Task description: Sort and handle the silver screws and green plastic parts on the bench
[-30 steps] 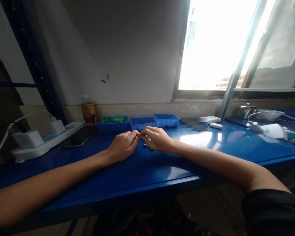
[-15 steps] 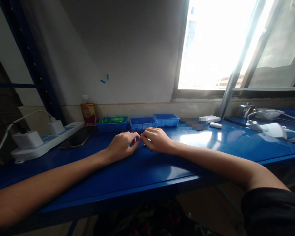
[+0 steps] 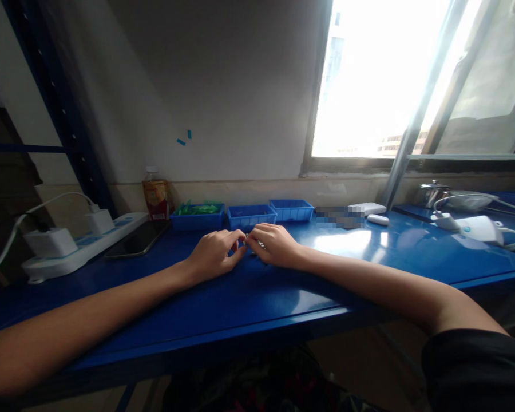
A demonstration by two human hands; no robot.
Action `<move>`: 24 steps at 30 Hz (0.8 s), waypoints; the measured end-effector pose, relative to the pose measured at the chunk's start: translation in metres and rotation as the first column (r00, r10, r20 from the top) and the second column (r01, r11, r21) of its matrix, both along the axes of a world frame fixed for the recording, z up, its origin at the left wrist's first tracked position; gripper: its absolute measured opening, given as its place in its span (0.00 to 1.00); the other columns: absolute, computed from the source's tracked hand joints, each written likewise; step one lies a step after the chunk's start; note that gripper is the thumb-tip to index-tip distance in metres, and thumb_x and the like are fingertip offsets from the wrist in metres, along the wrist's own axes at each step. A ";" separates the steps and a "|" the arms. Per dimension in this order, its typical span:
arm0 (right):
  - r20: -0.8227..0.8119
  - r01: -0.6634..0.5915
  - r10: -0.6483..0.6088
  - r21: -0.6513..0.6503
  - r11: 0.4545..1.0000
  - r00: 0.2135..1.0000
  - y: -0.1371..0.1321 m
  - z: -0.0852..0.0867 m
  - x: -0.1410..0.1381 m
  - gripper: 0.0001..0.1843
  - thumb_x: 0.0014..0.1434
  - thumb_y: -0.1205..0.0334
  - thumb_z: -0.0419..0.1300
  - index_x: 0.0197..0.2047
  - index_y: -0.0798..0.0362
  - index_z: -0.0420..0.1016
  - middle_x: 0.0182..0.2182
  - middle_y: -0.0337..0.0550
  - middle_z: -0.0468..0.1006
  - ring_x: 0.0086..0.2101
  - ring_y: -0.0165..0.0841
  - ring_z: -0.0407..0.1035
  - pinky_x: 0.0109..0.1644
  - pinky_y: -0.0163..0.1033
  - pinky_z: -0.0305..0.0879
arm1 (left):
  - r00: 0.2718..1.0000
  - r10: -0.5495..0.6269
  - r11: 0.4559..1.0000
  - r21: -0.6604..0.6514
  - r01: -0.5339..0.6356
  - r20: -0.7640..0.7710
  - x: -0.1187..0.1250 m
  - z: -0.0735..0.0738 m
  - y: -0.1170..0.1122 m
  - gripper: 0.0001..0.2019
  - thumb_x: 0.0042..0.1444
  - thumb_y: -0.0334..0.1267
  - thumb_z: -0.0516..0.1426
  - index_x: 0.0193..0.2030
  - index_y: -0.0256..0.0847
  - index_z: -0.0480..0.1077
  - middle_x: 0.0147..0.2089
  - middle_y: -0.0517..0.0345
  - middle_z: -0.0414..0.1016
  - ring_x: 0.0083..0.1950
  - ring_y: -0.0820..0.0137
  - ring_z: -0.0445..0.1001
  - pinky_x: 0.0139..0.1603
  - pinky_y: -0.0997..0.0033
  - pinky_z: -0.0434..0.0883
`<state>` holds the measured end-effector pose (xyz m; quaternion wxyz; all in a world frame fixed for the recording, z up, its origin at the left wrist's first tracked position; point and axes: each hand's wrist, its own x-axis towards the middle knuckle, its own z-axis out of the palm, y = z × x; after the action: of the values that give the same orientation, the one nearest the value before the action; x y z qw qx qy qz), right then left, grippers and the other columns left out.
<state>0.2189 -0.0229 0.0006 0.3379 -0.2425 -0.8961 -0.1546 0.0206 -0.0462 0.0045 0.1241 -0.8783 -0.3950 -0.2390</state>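
My left hand [image 3: 214, 253] and my right hand [image 3: 273, 244] rest together on the blue table [image 3: 257, 292], fingertips meeting. Both are curled in a pinch around small metal parts [image 3: 257, 246] that are too tiny to name. Just behind the hands stand three blue bins: one with green pieces [image 3: 197, 216], a middle bin [image 3: 251, 217] and a right bin [image 3: 290, 209].
A white power strip [image 3: 75, 246] with chargers lies at the left, a dark phone [image 3: 137, 239] beside it, a bottle [image 3: 155, 197] against the wall. White devices [image 3: 367, 208] and cables [image 3: 476, 226] sit at the right under the window. A blue rack post [image 3: 55, 109] rises at left.
Both hands stay together at the same spot; the fingers shift slightly around the small parts. Nothing else has moved.
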 end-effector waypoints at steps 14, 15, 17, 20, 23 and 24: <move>-0.024 -0.046 0.045 -0.033 0.998 0.999 0.000 0.001 0.003 0.07 0.61 0.66 0.55 0.44 0.54 0.67 0.37 0.44 0.74 0.37 0.32 0.69 0.39 0.34 0.62 | 0.998 0.055 0.998 0.001 -0.055 -0.023 0.000 0.001 0.000 0.17 0.66 0.46 0.42 0.41 0.40 0.67 0.33 0.54 0.74 0.35 0.67 0.74 0.35 0.71 0.65; -0.022 -0.045 0.044 -0.032 0.998 0.999 0.000 0.001 0.003 0.07 0.61 0.67 0.54 0.43 0.54 0.67 0.37 0.44 0.73 0.37 0.32 0.68 0.39 0.34 0.62 | 0.998 0.055 0.998 0.002 -0.055 -0.027 0.000 0.001 0.000 0.17 0.66 0.46 0.41 0.41 0.40 0.67 0.32 0.54 0.74 0.34 0.67 0.74 0.35 0.71 0.65; -0.021 -0.041 0.041 -0.031 0.999 0.999 0.000 0.001 0.002 0.05 0.61 0.67 0.54 0.42 0.53 0.67 0.36 0.43 0.73 0.36 0.32 0.68 0.39 0.34 0.61 | 0.998 0.057 0.998 0.002 -0.057 -0.031 0.001 0.002 0.000 0.18 0.66 0.46 0.42 0.40 0.40 0.68 0.32 0.55 0.74 0.33 0.67 0.73 0.34 0.71 0.64; -0.031 -0.035 0.034 -0.032 0.999 0.999 0.001 0.001 0.002 0.05 0.62 0.67 0.53 0.42 0.53 0.67 0.36 0.43 0.73 0.36 0.31 0.68 0.38 0.34 0.61 | 0.998 0.062 0.998 -0.014 -0.063 -0.023 0.001 0.002 0.000 0.17 0.66 0.47 0.42 0.41 0.41 0.68 0.32 0.55 0.74 0.32 0.68 0.73 0.33 0.72 0.64; -0.048 -0.023 0.022 -0.021 1.000 0.999 0.002 0.000 0.001 0.05 0.64 0.65 0.52 0.41 0.54 0.68 0.35 0.44 0.73 0.35 0.31 0.68 0.38 0.34 0.61 | 0.999 0.047 0.998 -0.029 -0.046 0.027 0.001 0.001 0.000 0.14 0.64 0.47 0.45 0.45 0.41 0.66 0.32 0.57 0.74 0.33 0.68 0.73 0.33 0.72 0.65; -0.053 -0.019 0.018 -0.018 1.000 0.998 0.002 0.000 0.001 0.05 0.64 0.64 0.52 0.41 0.54 0.68 0.35 0.44 0.73 0.35 0.31 0.68 0.37 0.33 0.61 | 0.998 0.036 0.999 -0.032 -0.034 0.050 0.001 0.000 0.001 0.14 0.64 0.47 0.47 0.47 0.42 0.64 0.33 0.58 0.74 0.33 0.68 0.74 0.34 0.72 0.65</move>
<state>0.2201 -0.0208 0.0007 0.3609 -0.2413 -0.8904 -0.1367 0.0213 -0.0456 0.0045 0.1046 -0.8668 -0.4169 -0.2528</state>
